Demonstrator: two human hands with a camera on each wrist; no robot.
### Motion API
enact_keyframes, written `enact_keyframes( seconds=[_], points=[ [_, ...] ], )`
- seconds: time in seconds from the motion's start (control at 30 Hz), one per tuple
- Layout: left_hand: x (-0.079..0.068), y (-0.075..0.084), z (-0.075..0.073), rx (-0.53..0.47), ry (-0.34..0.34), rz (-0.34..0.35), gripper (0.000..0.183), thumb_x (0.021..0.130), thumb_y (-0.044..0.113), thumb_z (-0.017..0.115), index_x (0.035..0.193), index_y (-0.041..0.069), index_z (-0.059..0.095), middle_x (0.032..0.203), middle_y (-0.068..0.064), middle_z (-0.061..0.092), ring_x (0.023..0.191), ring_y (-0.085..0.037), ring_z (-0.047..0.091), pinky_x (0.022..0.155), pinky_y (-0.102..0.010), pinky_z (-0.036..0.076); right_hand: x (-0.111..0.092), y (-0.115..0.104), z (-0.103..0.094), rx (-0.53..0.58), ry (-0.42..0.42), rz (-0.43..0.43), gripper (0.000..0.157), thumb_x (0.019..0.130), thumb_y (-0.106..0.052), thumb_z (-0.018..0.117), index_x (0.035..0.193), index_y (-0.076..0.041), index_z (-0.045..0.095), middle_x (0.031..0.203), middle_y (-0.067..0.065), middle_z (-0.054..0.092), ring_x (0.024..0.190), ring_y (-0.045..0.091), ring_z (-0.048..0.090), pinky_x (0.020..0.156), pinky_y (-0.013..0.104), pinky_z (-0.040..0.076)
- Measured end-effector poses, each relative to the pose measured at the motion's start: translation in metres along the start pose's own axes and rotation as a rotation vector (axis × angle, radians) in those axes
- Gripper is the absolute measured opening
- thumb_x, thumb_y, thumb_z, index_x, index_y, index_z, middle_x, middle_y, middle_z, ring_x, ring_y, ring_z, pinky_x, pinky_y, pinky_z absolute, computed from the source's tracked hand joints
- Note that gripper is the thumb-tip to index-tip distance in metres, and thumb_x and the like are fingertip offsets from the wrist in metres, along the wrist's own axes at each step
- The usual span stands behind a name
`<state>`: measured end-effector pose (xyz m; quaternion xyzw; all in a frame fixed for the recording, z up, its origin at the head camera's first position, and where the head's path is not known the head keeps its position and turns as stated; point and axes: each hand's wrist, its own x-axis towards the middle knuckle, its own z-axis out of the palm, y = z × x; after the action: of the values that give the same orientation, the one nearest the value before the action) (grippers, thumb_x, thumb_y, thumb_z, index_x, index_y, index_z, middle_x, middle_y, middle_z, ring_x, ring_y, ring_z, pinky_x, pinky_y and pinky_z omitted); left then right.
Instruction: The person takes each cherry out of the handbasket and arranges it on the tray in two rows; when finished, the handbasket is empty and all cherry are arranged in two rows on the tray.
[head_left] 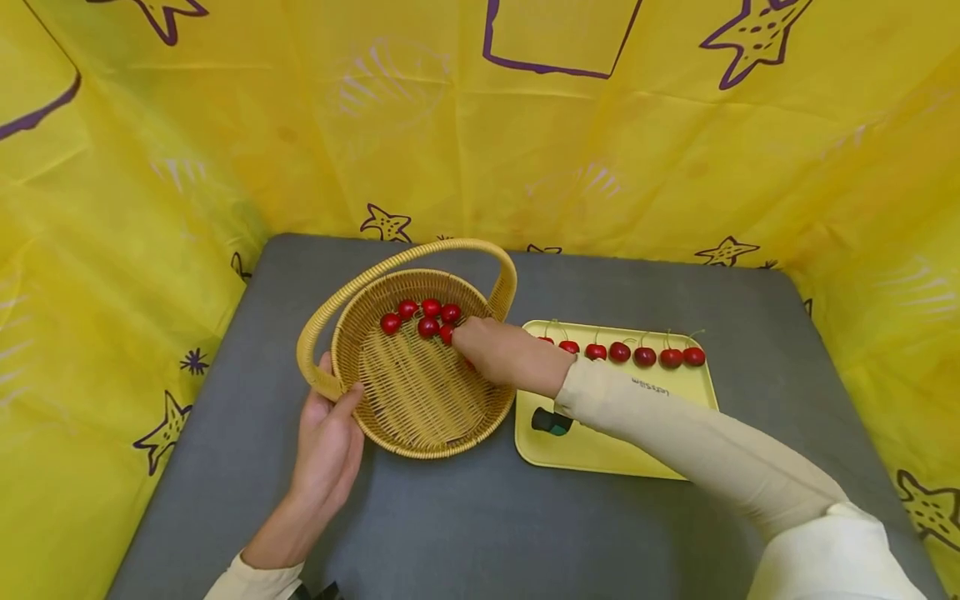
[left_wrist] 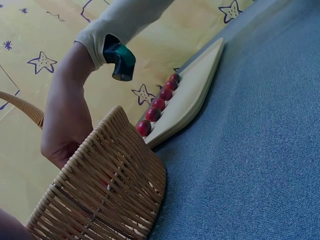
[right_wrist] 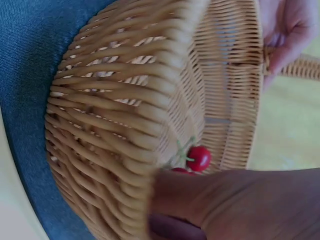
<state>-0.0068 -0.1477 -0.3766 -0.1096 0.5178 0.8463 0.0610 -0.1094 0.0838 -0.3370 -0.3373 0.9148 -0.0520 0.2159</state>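
Note:
A round wicker basket [head_left: 423, 408] with an arched handle [head_left: 397, 260] stands on the grey table. Several red cherries [head_left: 428, 327] lie in its far part. My left hand [head_left: 327, 450] grips the basket at the left foot of the handle, thumb inside the rim and fingers outside. Over the right rim, my right hand [head_left: 495, 354] reaches down into the basket, beside the cherries. Its fingertips are hidden in every view; a bit of red shows just under it. In the right wrist view, a cherry [right_wrist: 199, 158] with a green stem lies near that hand.
Right of the basket is a yellow tray [head_left: 615, 462], partly under my right forearm. A row of cherries [head_left: 645, 357] with stems lies along its far edge. A dark wrist camera [left_wrist: 120, 59] sits on my right wrist. Yellow patterned cloth [head_left: 450, 150] hangs behind the table.

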Motion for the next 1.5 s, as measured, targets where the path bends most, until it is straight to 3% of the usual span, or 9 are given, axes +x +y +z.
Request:
enact_keyframes(
  seconds=[0.27, 0.4, 0.5, 0.63, 0.73, 0.87, 1.03, 1.27, 1.5],
  points=[
    [0.001, 0.001, 0.0, -0.005, 0.003, 0.013, 0.078, 0.11, -0.007, 0.036, 0.168, 0.01, -0.014, 0.177, 0.003, -0.012, 0.161, -0.01, -0.002, 0.13, -0.029, 0.007, 0.0, -0.004, -0.023, 0.061, -0.262, -0.165, 0.009, 0.086, 0.0, 0.086, 0.088, -0.008, 0.082, 0.078, -0.002, 0.069, 0.077, 0.011, 0.051, 0.066, 0.023, 0.045],
    [0.001, 0.001, 0.0, -0.006, 0.005, 0.009, 0.079, 0.11, -0.007, 0.037, 0.168, 0.01, -0.014, 0.177, 0.003, -0.013, 0.161, -0.009, -0.002, 0.13, -0.028, 0.007, -0.003, -0.003, -0.035, 0.118, -0.366, -0.204, 0.022, 0.086, -0.007, 0.089, 0.107, -0.011, 0.084, 0.098, -0.006, 0.077, 0.092, 0.007, 0.063, 0.081, 0.022, 0.054],
    [0.001, 0.001, 0.0, -0.006, 0.01, 0.005, 0.079, 0.11, -0.007, 0.037, 0.168, 0.01, -0.014, 0.177, 0.002, -0.015, 0.16, -0.009, -0.003, 0.13, -0.027, 0.006, -0.011, 0.0, -0.044, 0.227, -0.398, -0.195, 0.034, 0.088, -0.009, 0.088, 0.121, -0.012, 0.081, 0.115, -0.004, 0.078, 0.105, 0.009, 0.069, 0.091, 0.025, 0.057],
    [0.001, 0.0, -0.001, -0.007, 0.012, 0.0, 0.079, 0.11, -0.007, 0.036, 0.167, 0.01, -0.015, 0.177, 0.002, -0.016, 0.16, -0.009, -0.005, 0.13, -0.027, 0.006, -0.032, 0.007, -0.053, 0.459, -0.416, -0.164, 0.034, 0.09, -0.009, 0.086, 0.123, -0.014, 0.08, 0.114, -0.006, 0.078, 0.105, 0.006, 0.072, 0.093, 0.025, 0.058],
    [0.0, -0.001, -0.001, -0.008, 0.009, -0.006, 0.078, 0.111, -0.007, 0.036, 0.168, 0.01, -0.015, 0.177, 0.003, -0.016, 0.161, -0.009, -0.005, 0.13, -0.028, 0.006, -0.055, 0.016, -0.056, 0.625, -0.386, -0.16, 0.035, 0.091, -0.01, 0.085, 0.125, -0.014, 0.078, 0.114, -0.006, 0.078, 0.107, 0.007, 0.073, 0.096, 0.026, 0.058],
    [0.0, -0.002, -0.002, -0.009, -0.001, -0.005, 0.078, 0.111, -0.006, 0.036, 0.168, 0.012, -0.015, 0.177, 0.005, -0.013, 0.161, -0.009, -0.004, 0.13, -0.027, 0.007, -0.086, 0.034, -0.052, 0.799, -0.257, -0.157, 0.039, 0.091, -0.013, 0.084, 0.13, -0.012, 0.076, 0.12, -0.003, 0.078, 0.111, 0.013, 0.074, 0.096, 0.029, 0.059],
    [0.0, -0.002, -0.002, -0.017, -0.001, -0.002, 0.079, 0.111, -0.006, 0.037, 0.168, 0.013, -0.014, 0.177, 0.005, -0.011, 0.161, -0.009, -0.002, 0.13, -0.027, 0.008, -0.113, 0.061, -0.04, 0.986, -0.06, -0.025, 0.044, 0.091, -0.012, 0.084, 0.134, -0.008, 0.073, 0.122, 0.005, 0.078, 0.114, 0.021, 0.074, 0.094, 0.034, 0.061],
    [0.0, -0.001, -0.001, -0.027, 0.013, 0.005, 0.078, 0.11, -0.008, 0.036, 0.168, 0.011, -0.013, 0.177, 0.004, -0.009, 0.161, -0.009, -0.001, 0.13, -0.028, 0.007, -0.133, 0.081, -0.013, 1.065, 0.13, 0.163, 0.057, 0.091, -0.014, 0.085, 0.142, -0.001, 0.064, 0.124, 0.011, 0.077, 0.113, 0.022, 0.075, 0.092, 0.032, 0.061],
    [0.0, -0.001, -0.001, -0.019, 0.007, 0.008, 0.079, 0.11, -0.007, 0.037, 0.169, 0.012, -0.012, 0.177, 0.004, -0.01, 0.161, -0.009, 0.0, 0.13, -0.029, 0.007, -0.135, 0.085, 0.023, 1.089, 0.182, 0.285, 0.048, 0.092, -0.02, 0.085, 0.134, -0.002, 0.068, 0.116, 0.009, 0.079, 0.108, 0.018, 0.076, 0.089, 0.026, 0.06]
  ],
)
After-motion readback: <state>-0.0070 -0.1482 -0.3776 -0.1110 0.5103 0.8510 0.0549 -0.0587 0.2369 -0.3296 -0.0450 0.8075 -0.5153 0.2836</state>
